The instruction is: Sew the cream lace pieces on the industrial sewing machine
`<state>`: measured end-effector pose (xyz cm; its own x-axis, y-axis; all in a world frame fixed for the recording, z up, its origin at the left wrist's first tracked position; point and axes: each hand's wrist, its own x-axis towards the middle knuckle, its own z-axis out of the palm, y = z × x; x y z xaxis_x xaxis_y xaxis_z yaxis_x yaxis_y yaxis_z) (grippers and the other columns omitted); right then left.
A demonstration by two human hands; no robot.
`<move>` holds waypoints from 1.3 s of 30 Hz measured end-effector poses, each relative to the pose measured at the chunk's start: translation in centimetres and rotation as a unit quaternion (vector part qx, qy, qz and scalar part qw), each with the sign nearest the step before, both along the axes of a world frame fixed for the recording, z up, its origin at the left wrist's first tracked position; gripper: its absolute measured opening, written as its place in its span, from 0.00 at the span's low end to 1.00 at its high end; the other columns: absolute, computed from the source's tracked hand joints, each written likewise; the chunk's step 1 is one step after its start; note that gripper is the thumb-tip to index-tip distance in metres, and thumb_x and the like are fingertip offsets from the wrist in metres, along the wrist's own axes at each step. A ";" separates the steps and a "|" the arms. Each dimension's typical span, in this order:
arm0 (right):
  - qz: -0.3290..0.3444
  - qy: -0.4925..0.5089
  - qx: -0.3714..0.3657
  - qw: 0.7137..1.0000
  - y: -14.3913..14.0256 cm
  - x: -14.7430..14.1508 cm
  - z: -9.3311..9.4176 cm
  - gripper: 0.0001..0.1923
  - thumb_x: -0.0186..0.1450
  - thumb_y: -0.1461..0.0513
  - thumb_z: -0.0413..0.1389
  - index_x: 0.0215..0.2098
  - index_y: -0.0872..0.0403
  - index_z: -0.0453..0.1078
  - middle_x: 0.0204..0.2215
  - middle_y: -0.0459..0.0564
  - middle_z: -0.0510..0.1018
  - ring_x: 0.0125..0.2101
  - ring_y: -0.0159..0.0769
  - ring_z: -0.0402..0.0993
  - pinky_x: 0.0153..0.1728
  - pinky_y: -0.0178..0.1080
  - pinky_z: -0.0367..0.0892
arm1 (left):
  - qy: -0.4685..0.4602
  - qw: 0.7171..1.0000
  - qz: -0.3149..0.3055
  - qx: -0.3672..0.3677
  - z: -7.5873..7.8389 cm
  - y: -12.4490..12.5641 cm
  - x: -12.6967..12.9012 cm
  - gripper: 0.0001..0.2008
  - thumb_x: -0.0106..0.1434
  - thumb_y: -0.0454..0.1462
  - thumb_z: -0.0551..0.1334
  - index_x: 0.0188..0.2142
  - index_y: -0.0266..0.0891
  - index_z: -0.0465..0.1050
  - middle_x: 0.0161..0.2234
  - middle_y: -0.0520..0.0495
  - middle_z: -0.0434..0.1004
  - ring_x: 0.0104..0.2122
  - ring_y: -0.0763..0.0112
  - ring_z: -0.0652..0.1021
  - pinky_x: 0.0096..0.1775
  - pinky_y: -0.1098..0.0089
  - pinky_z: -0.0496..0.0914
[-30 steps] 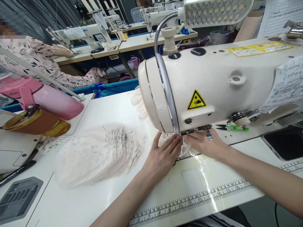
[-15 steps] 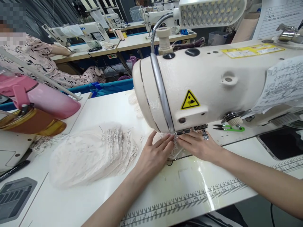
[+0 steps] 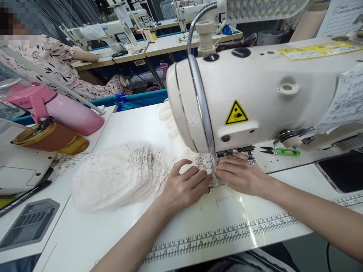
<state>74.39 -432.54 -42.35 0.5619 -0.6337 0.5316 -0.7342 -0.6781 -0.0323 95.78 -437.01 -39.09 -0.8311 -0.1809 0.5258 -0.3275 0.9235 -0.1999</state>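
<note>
A piece of pale lace fabric lies under the head of a white sewing machine. My left hand is at the lace's left side, fingers bent and their tips closed on its near edge. From the right, my right hand has its fingers pressed together at the lace's other edge, just below the presser area. The needle is hidden behind the machine head and my fingers. Left of my left hand rests a pile of sheer pale fabric pieces with dark thread ends.
Green-handled thread snips and a phone lie to the right. A pink bottle and an amber cup stand at the left. A ruler strip runs along the front edge. Another person sits beyond.
My left hand has gone from lying flatter on the lace to bent, raised fingers, baring more lace. My right fingers have curled in more. The view has shifted slightly.
</note>
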 end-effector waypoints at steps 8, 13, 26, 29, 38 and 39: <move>0.057 -0.032 -0.027 0.998 0.1 0.3 0.7 0.02 0.66 0.62 0.54 0.36 0.53 0.67 0.32 0.42 0.76 0.38 0.31 0.70 0.46 0.39 0.66 | 0.035 0.998 -0.027 -0.051 0.3 0.3 -0.4 0.07 0.57 0.30 0.66 0.26 0.40 0.71 0.26 0.59 0.78 0.24 0.77 0.71 0.39 0.66 0.65; 0.069 -0.041 -0.040 0.996 0.0 0.4 0.7 0.04 0.64 0.68 0.54 0.33 0.53 0.67 0.30 0.39 0.75 0.35 0.27 0.68 0.53 0.38 0.65 | 0.039 0.998 -0.026 -0.051 0.1 0.3 -0.2 0.07 0.58 0.31 0.65 0.26 0.40 0.70 0.26 0.59 0.77 0.25 0.77 0.71 0.38 0.66 0.64; 0.082 -0.070 -0.002 0.994 0.1 0.2 0.8 0.06 0.65 0.69 0.53 0.34 0.52 0.68 0.32 0.38 0.77 0.36 0.27 0.70 0.50 0.39 0.67 | 0.032 0.998 -0.027 -0.044 0.1 0.5 -0.2 0.06 0.59 0.30 0.64 0.26 0.40 0.71 0.26 0.57 0.77 0.25 0.77 0.70 0.37 0.65 0.64; 0.085 -0.076 0.002 0.993 0.1 0.1 0.6 0.06 0.65 0.69 0.53 0.35 0.52 0.69 0.32 0.39 0.77 0.36 0.27 0.71 0.48 0.38 0.69 | 0.027 0.999 -0.034 -0.029 -0.1 0.5 -0.2 0.07 0.58 0.29 0.63 0.26 0.40 0.70 0.26 0.56 0.77 0.25 0.75 0.71 0.35 0.66 0.66; 0.081 -0.060 -0.001 0.995 0.0 0.2 -0.4 0.09 0.66 0.69 0.51 0.37 0.52 0.72 0.32 0.42 0.79 0.38 0.29 0.73 0.40 0.36 0.72 | -0.099 0.985 0.035 0.138 -1.1 -0.4 0.0 0.26 0.60 0.35 0.55 0.58 0.28 0.61 0.56 0.36 0.68 0.57 0.57 0.68 0.55 0.57 0.67; 0.082 -0.060 -0.001 0.995 0.0 0.2 -0.4 0.09 0.66 0.69 0.51 0.36 0.52 0.72 0.32 0.43 0.79 0.37 0.29 0.73 0.39 0.35 0.71 | -0.111 0.983 0.040 0.140 -1.1 -0.5 0.0 0.28 0.60 0.36 0.55 0.59 0.28 0.60 0.57 0.36 0.67 0.57 0.56 0.68 0.55 0.56 0.67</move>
